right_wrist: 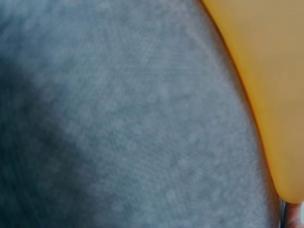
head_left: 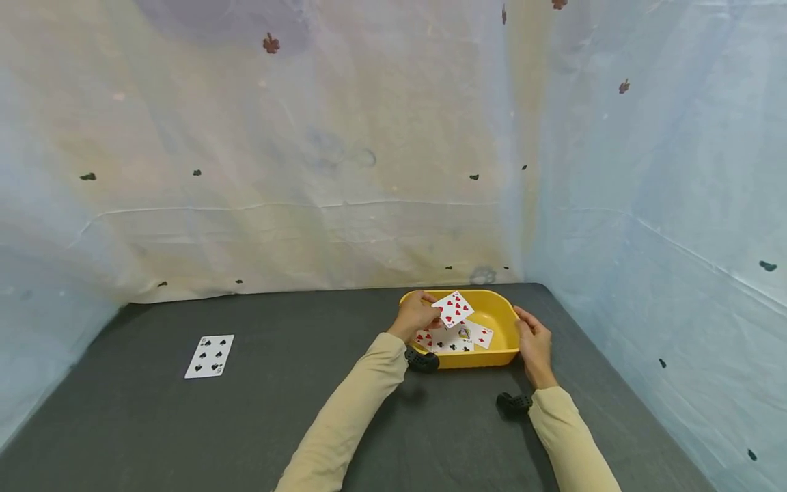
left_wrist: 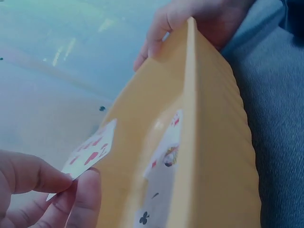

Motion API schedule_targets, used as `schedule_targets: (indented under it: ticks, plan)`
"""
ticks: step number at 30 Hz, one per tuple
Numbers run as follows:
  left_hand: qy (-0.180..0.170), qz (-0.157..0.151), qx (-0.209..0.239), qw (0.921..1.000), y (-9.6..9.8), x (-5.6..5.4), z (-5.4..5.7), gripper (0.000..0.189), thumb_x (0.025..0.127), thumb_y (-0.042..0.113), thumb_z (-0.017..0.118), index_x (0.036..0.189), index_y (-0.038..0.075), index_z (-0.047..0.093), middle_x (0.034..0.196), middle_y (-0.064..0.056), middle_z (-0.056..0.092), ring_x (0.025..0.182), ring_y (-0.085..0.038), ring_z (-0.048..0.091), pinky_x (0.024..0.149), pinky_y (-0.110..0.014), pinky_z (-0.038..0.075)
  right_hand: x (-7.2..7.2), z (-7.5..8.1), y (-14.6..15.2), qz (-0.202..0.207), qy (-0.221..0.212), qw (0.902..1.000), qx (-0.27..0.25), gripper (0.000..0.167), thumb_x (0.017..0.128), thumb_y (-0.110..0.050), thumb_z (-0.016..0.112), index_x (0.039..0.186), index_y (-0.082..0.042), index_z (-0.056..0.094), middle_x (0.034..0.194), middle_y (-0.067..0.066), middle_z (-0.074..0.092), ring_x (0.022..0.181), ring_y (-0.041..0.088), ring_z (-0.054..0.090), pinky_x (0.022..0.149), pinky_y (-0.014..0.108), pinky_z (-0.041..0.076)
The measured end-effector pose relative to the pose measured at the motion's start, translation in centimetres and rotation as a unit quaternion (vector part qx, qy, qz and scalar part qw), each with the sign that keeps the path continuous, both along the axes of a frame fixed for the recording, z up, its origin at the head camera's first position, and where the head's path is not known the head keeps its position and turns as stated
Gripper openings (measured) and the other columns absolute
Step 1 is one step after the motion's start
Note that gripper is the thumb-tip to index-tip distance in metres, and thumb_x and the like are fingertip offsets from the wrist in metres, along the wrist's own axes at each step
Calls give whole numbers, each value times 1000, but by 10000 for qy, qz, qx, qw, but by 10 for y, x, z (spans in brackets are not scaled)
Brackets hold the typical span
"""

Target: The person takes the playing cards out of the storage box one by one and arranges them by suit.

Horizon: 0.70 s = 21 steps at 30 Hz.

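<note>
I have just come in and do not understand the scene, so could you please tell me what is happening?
A person's left hand pinches a hearts card over a yellow tray, while the right hand grips the tray's right end. Several other cards lie inside the tray. A six of spades lies apart on the dark table, to the left.

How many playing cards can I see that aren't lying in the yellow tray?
2: the six of spades on the table, at left, and a hearts card pinched in the left hand by the yellow tray. More could hide beneath either.
</note>
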<state>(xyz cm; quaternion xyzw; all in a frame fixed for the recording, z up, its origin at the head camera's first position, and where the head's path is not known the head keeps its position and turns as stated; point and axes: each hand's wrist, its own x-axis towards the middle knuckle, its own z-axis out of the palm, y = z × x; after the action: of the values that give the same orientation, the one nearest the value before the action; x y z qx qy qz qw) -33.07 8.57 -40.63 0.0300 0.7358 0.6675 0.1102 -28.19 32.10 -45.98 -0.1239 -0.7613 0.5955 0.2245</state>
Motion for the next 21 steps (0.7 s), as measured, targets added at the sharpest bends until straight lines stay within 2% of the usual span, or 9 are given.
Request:
schedule_targets:
  ticks: [5,8,11,16,19,21]
  plan:
    - [-7,117,343,9993,-4,0,0,27,88,-7,61,115,-1,55,81,-15,63,54,-14,62,81,-47,53,1,-1,0,37,44,9999,91,38,103,-12,44,138,-1,52,140,19,49,120,29,51,86,18,46]
    - [-28,91,565,9984,-7,-1,0,30,86,-8,61,114,-1,55,82,-16,63,56,-16,63,81,-47,53,0,-1,0,57,47,10000,7,38,103,-12,44,138,-2,52,140,18,49,118,28,52,79,12,45]
    - [-54,-5,794,9968,-10,-2,1,32,85,-8,61,116,-1,54,84,-17,63,60,-19,63,80,-47,54,-1,-1,-1,90,25,10000,-26,38,103,-12,43,139,-2,52,140,17,48,118,28,51,83,16,46]
    - [-89,-71,1081,9941,-18,1,7,35,85,-8,62,119,-1,54,88,-19,64,66,-22,65,77,-42,55,-4,1,-3,89,18,10000,-28,38,103,-13,43,139,-1,51,141,18,48,121,29,50,96,32,44]
    - [-37,-73,1139,9935,-24,3,11,37,85,-9,63,120,-3,54,89,-20,63,68,-23,66,74,-38,56,-6,1,-2,78,-6,10000,-7,38,103,-13,43,139,-1,51,141,17,47,121,29,50,98,34,43]
    - [-11,-97,1173,9931,-29,4,12,38,85,-9,63,121,-4,53,89,-20,62,69,-23,67,73,-36,56,-6,0,-2,53,-47,10000,2,38,103,-14,43,139,-2,52,141,16,48,122,27,50,94,26,45]
